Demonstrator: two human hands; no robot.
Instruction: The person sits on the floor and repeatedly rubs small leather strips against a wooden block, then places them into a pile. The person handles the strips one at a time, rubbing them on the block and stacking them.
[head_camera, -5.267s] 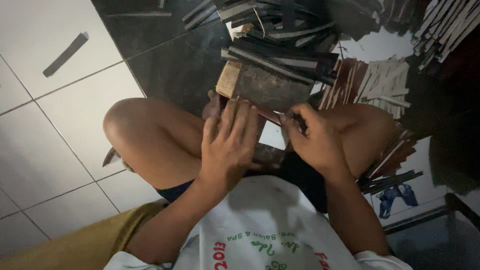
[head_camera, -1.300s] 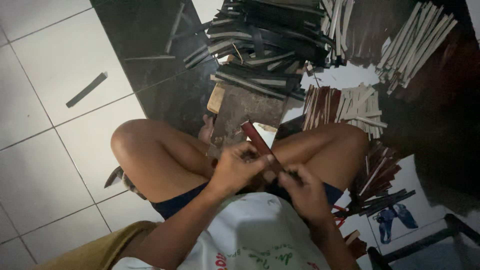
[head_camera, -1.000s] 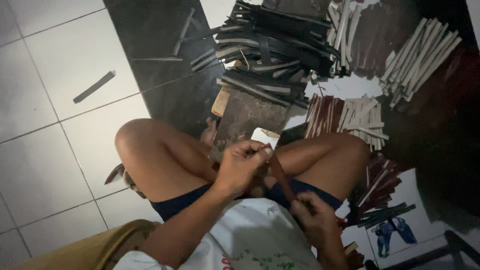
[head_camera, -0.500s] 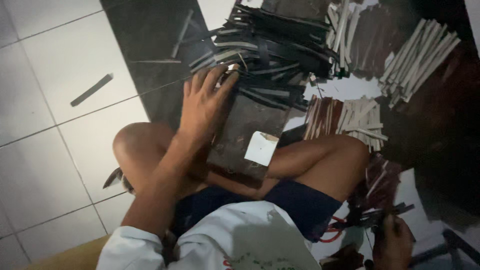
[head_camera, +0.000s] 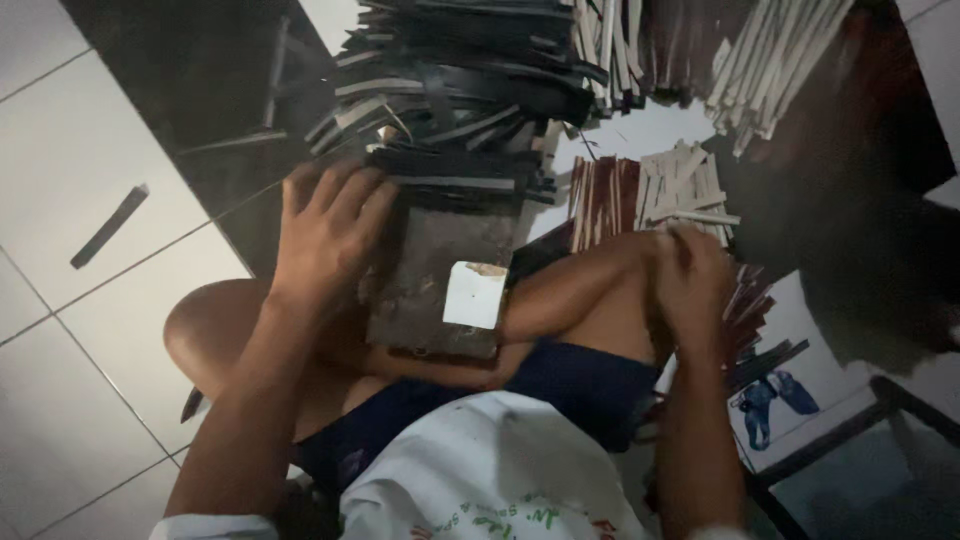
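Dark strips (head_camera: 450, 120) lie piled beyond the worn board (head_camera: 440, 280), where the left hand (head_camera: 325, 235) now rests spread open at their near edge, having left the lap, while the right hand (head_camera: 690, 285), grip unclear, has reached the pale sticks (head_camera: 680, 185).

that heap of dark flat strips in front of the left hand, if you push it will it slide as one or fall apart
The heap of dark flat strips would probably scatter: the pieces lie loose and crisscrossed, not bundled. Each looks thin and straight, so likely light and fairly stiff. On the glossy black floor tile they may slide easily.
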